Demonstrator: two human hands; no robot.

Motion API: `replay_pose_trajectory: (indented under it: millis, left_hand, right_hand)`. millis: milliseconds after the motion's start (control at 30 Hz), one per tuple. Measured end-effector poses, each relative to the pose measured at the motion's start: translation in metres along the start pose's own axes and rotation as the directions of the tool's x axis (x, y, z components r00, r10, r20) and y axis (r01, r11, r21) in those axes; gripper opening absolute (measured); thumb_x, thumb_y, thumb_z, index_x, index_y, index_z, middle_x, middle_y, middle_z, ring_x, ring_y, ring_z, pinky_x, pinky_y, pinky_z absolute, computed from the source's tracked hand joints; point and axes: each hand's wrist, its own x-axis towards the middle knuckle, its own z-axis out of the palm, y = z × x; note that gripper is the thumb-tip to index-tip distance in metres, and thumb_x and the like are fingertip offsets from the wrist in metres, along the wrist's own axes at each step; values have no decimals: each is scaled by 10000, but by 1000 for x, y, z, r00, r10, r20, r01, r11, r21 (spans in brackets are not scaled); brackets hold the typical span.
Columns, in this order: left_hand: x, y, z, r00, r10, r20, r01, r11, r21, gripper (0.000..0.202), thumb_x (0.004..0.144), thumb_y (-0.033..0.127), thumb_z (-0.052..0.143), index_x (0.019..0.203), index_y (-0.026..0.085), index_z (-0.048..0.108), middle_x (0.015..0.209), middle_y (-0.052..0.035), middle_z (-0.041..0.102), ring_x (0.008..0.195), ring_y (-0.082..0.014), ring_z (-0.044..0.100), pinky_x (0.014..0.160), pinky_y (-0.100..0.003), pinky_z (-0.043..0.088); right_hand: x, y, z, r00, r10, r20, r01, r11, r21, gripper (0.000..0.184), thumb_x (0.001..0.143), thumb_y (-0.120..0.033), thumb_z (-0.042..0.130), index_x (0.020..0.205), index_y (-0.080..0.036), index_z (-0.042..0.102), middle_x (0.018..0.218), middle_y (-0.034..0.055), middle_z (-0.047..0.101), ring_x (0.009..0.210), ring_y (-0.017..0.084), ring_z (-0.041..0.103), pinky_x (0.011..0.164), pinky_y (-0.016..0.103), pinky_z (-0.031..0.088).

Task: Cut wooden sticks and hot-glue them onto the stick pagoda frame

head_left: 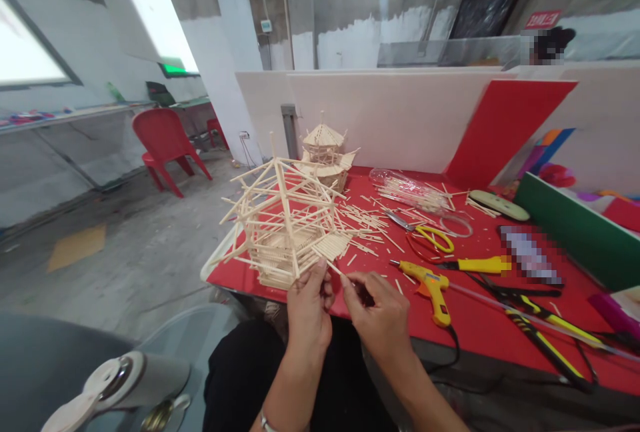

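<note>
A pavilion model built of thin wooden sticks (286,212) stands at the near left edge of the red table, its open roof frame rising to a point. My left hand (311,302) is closed at its lower front corner, fingers pinched by a thin wooden stick (334,268). From the right, my right hand (379,309) pinches the other end of that stick between thumb and fingers. The stick slants from the model's small slatted panel (331,245) down to the right hand. My fingers partly hide the model's base.
Behind stands a second stick pavilion (324,152). Loose sticks (367,222), yellow-handled scissors (433,237), a yellow glue gun (429,285) with its cord, and black-yellow pliers (543,345) lie on the red table (480,345). A white flask (140,382) lies at lower left.
</note>
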Motion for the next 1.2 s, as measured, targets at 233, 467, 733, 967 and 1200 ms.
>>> replay_pose_trajectory:
  millis: [233,467,733,967,1200]
  left_hand:
    - [1,1,3,999,-19,-35,18,1000,-14,316,566,287,845,643,118,589,522,28,544,416,-39,424,361,-141,261]
    - [0,3,4,1000,-4,-17,4,1000,-6,305,582,302,832,632,121,591,509,32,539,401,-38,415,352,-141,253]
    - [2,2,3,1000,-4,-21,4,1000,-4,306,584,306,831,628,121,591,515,29,543,400,-37,415,350,-143,255]
    - [1,3,5,1000,-2,-29,2,1000,4,315,563,299,839,613,118,586,498,29,534,396,-38,412,351,-142,257]
    - [0,5,7,999,-1,-42,1,1000,9,316,551,303,841,600,119,590,495,28,533,398,-39,409,353,-142,263]
  right_hand:
    - [7,-2,6,999,-6,-51,-1,990,-144,150,846,-339,625,884,-207,685,763,37,608,699,153,570,655,265,433]
    - [11,-1,14,999,-41,-7,40,994,-102,101,874,-279,594,889,-209,664,745,11,669,693,139,606,673,251,432]
    - [12,-2,14,999,-42,9,43,994,-104,93,876,-250,583,855,-201,658,721,14,663,675,144,590,656,257,411]
    - [12,-1,14,999,-46,6,47,993,-110,92,873,-250,585,848,-200,658,709,3,655,667,135,583,658,256,411]
    - [14,-4,13,999,-36,8,37,992,-121,118,883,-268,572,849,-204,664,713,13,661,664,137,589,647,257,411]
